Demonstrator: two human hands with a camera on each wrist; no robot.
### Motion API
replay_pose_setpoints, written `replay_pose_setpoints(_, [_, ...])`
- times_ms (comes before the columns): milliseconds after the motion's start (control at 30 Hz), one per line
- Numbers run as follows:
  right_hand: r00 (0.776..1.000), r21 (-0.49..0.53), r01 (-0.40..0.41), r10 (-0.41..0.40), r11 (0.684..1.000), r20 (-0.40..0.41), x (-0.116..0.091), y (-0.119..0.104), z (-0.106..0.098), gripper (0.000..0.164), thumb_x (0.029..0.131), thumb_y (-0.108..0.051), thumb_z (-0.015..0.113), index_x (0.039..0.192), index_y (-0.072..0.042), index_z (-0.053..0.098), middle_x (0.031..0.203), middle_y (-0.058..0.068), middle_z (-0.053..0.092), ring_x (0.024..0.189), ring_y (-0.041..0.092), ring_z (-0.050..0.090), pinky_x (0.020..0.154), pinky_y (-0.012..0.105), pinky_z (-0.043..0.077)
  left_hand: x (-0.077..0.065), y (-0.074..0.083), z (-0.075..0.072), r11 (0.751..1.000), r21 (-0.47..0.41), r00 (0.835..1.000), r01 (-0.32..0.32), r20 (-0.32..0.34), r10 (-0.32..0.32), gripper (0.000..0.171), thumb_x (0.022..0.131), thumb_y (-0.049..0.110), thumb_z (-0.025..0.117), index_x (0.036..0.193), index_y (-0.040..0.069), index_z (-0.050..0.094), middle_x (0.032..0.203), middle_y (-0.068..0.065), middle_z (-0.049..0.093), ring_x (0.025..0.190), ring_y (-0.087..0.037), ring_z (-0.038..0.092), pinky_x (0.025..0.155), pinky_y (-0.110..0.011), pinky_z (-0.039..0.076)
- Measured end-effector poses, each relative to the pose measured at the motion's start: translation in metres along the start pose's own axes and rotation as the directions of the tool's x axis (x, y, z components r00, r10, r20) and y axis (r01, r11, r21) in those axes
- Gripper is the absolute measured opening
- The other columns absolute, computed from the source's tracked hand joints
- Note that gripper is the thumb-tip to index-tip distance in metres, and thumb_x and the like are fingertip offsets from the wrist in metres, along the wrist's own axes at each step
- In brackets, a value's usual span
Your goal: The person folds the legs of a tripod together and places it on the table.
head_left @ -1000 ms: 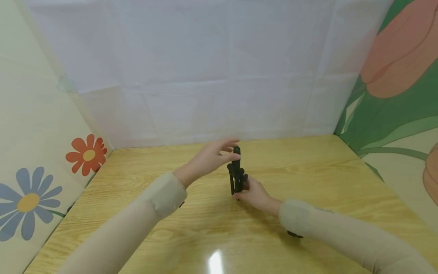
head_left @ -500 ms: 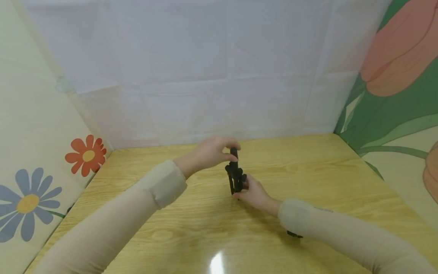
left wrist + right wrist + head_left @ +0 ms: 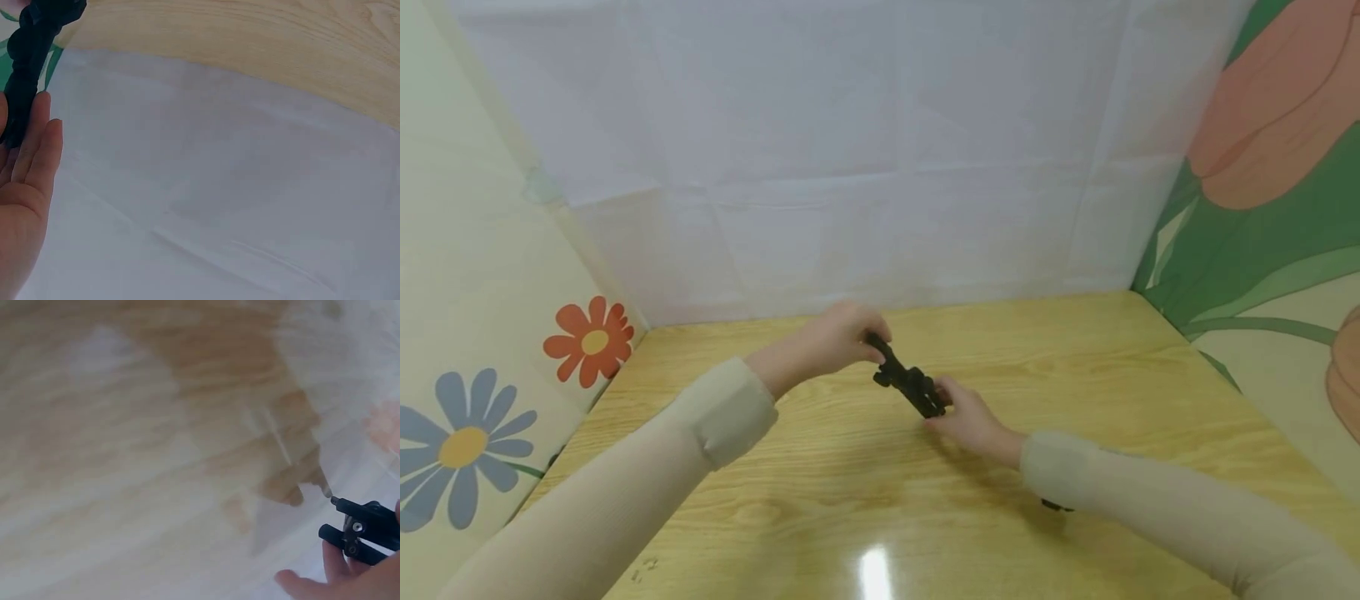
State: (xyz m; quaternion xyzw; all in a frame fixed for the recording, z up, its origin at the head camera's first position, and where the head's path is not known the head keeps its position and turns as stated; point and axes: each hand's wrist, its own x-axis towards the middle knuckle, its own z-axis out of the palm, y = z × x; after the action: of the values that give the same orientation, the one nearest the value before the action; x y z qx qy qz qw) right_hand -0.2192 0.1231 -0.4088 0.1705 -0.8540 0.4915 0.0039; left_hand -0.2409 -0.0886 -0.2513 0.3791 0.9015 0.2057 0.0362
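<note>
A small black tripod (image 3: 913, 385), its legs folded together, slants over the table between both hands. My left hand (image 3: 837, 340) grips its upper left end between thumb and fingers. At the lower right end, my right hand (image 3: 968, 422) holds the legs. The left wrist view shows the tripod's dark shaft (image 3: 28, 65) between the thumb and fingers of the left hand (image 3: 26, 206). In the right wrist view, leg ends and a metal pivot of the tripod (image 3: 369, 528) show above the right hand (image 3: 350, 578), which is partly out of frame.
Under the hands lies a glossy wood-grain table (image 3: 820, 500). A white sheet (image 3: 820, 167) hangs along its back edge. Flower-printed cloths stand at the left (image 3: 467, 250) and right (image 3: 1247, 283).
My left hand has closed round the tripod's top and moved left and slightly down. The tripod has gone from nearly upright to slanting leftward. The right hand stays at the legs, having shifted slightly.
</note>
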Motion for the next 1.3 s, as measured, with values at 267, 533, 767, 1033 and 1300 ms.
replay_pose_setpoints(267, [0.999,-0.177,0.007,0.001,0.984,0.045,-0.005,0.0,-0.018,0.043,0.081,0.001,0.076,0.12,0.0,0.06,0.118,0.018,0.065,0.106,0.035,0.061,0.089,0.049,0.051,-0.02,-0.023,0.015,0.999,0.042,0.999,0.026,0.021,-0.027,0.021,0.086,0.004,0.073,0.106,-0.002,0.072,0.105,-0.013,0.07,0.098,-0.027,0.065,0.085,-0.038,0.053])
replay_pose_setpoints(533, [0.995,-0.303,0.08,-0.058,0.95,0.082,-0.005,-0.003,-0.034,0.047,0.079,-0.002,0.076,0.124,0.0,0.061,0.118,0.018,0.065,0.104,0.034,0.062,0.09,0.049,0.05,-0.032,-0.042,0.036,0.999,0.044,1.0,-0.003,-0.006,0.003,0.018,0.083,0.002,0.075,0.101,-0.002,0.073,0.096,-0.01,0.071,0.087,-0.022,0.064,0.076,-0.037,0.053])
replay_pose_setpoints(767, [0.993,-0.34,0.085,-0.053,0.937,0.104,-0.007,-0.005,-0.043,0.048,0.081,-0.004,0.077,0.126,0.002,0.06,0.123,0.018,0.063,0.113,0.037,0.059,0.094,0.051,0.047,-0.036,-0.05,0.049,1.0,-0.012,1.0,0.022,0.002,-0.022,0.022,0.085,0.002,0.074,0.106,-0.004,0.071,0.102,-0.013,0.07,0.093,-0.026,0.065,0.079,-0.038,0.054])
replay_pose_setpoints(1033, [0.989,-0.383,0.136,-0.104,0.914,0.104,-0.008,-0.008,-0.051,0.046,0.078,-0.003,0.079,0.121,0.004,0.063,0.118,0.019,0.065,0.109,0.038,0.061,0.093,0.05,0.049,-0.036,-0.062,0.066,0.997,-0.08,0.999,0.02,-0.046,-0.024,0.019,0.084,0.003,0.075,0.102,-0.003,0.072,0.094,-0.008,0.07,0.076,-0.013,0.059,0.068,-0.031,0.05])
replay_pose_setpoints(1300, [0.981,-0.387,0.184,-0.143,0.904,0.131,-0.007,-0.008,-0.06,0.046,0.076,-0.002,0.08,0.118,0.006,0.064,0.115,0.021,0.066,0.106,0.038,0.063,0.092,0.05,0.05,-0.035,-0.07,0.078,0.975,-0.21,0.996,0.068,-0.044,-0.079,0.019,0.085,0.003,0.074,0.104,-0.002,0.071,0.098,-0.01,0.069,0.086,-0.022,0.066,0.078,-0.039,0.055])
